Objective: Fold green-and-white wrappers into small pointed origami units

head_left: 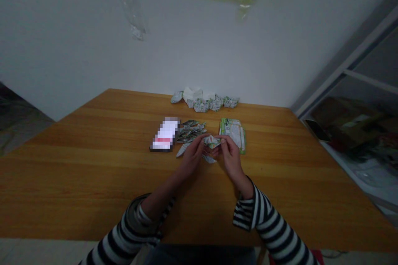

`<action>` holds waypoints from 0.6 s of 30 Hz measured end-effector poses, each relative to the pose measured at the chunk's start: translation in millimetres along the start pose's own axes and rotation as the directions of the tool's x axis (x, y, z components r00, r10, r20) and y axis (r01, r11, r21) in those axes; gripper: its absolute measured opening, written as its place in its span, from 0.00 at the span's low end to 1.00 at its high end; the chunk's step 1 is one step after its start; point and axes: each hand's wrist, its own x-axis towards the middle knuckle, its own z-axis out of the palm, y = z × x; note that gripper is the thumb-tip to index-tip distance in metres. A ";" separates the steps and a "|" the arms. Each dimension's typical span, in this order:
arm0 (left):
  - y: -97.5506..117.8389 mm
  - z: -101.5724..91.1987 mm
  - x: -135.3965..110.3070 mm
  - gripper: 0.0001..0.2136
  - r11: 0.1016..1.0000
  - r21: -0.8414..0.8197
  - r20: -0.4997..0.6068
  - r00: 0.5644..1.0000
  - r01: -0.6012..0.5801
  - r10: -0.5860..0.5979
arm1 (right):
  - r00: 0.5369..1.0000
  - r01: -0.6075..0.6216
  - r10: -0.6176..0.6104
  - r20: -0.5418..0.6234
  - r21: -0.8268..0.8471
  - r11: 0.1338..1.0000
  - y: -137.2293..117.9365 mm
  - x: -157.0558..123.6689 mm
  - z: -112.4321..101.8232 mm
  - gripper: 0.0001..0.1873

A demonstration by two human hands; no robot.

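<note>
Left hand [193,157] and right hand [231,159] together, fingertips pinching a small folded printed paper piece [212,141] from both sides, in front of the person over the middle of the counter [93,165], long axis running roughly side to side. Nearby: green-edged printed sheet [233,134] ahead to the right, pile of folded strips [190,131] ahead to the left beside a pixelated rectangular object [165,134], row of folded pieces [203,100] along the far edge.

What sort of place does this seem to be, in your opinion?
Probably a room in a home, used for paper craft: a wooden table holds folded paper pieces, with a plain white wall behind it and a shelf on the right.
</note>
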 end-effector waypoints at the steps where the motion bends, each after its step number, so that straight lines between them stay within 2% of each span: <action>1: 1.4 -1.5 -0.2 0.16 0.999 0.037 -0.003 1.000 -0.026 0.026 | 1.000 0.005 -0.005 0.025 -0.014 1.000 -1.9 0.1 -1.4 0.15; 3: 3.6 -4.0 -0.5 0.16 0.995 0.075 -0.001 0.998 -0.068 0.068 | 0.996 0.011 -0.008 0.090 -0.030 0.999 -4.5 0.6 -4.9 0.14; 6: 5.3 -5.9 -0.5 0.15 0.997 0.039 0.025 0.997 -0.068 0.067 | 0.985 0.033 -0.017 0.170 -0.087 0.996 -5.0 3.0 -12.2 0.14; 11: 6.1 -5.6 -1.0 0.14 0.993 0.097 0.024 0.998 -0.066 0.064 | 0.970 0.210 -0.166 0.180 -0.264 0.941 -3.2 9.8 -23.0 0.16; 13: 6.3 -5.3 -1.6 0.14 0.988 0.138 0.026 0.997 -0.076 0.073 | 0.958 0.261 -0.215 0.190 -0.262 0.929 -3.7 11.1 -23.8 0.14; 18: 6.6 -5.3 -2.4 0.13 0.974 0.213 0.022 0.997 -0.083 0.080 | 0.943 0.257 -0.203 0.263 -0.189 0.948 -5.4 9.0 -20.0 0.10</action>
